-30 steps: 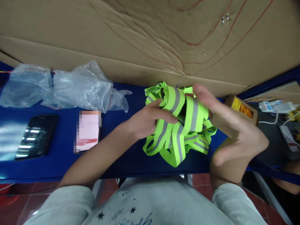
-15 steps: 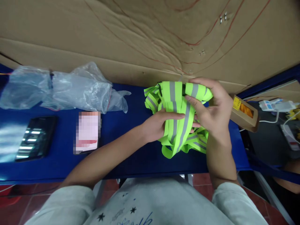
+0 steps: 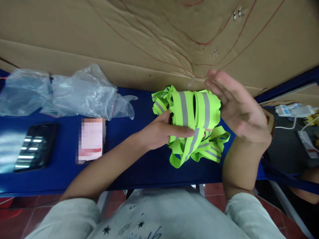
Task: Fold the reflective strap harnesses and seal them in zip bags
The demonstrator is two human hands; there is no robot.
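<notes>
A bundle of neon yellow-green reflective straps (image 3: 184,109) with grey stripes is in front of me, above the blue tabletop. My left hand (image 3: 161,131) grips it from the left, thumb across the front and the other fingers mostly hidden behind. Just right of the bundle, my right hand (image 3: 240,106) is raised with its fingers stretched out, holding nothing. Strap loops (image 3: 180,159) hang below the left hand. More loose strap (image 3: 211,147) spreads out at the lower right, and crumpled strap ends (image 3: 160,101) show at the upper left.
Clear plastic bags (image 3: 84,96) lie along the back left. A dark tablet-like device (image 3: 37,146) and a phone with a blurred screen (image 3: 91,139) rest on the blue table (image 3: 119,166). Cardboard (image 3: 124,43) with red strings stands behind. At right, a white power strip (image 3: 294,111) and another person's arm (image 3: 309,186) show.
My right hand has let go of the straps and moved right, its fingers now stretched out. The left hand still holds the bundle, whose folded top now bulges forward.
</notes>
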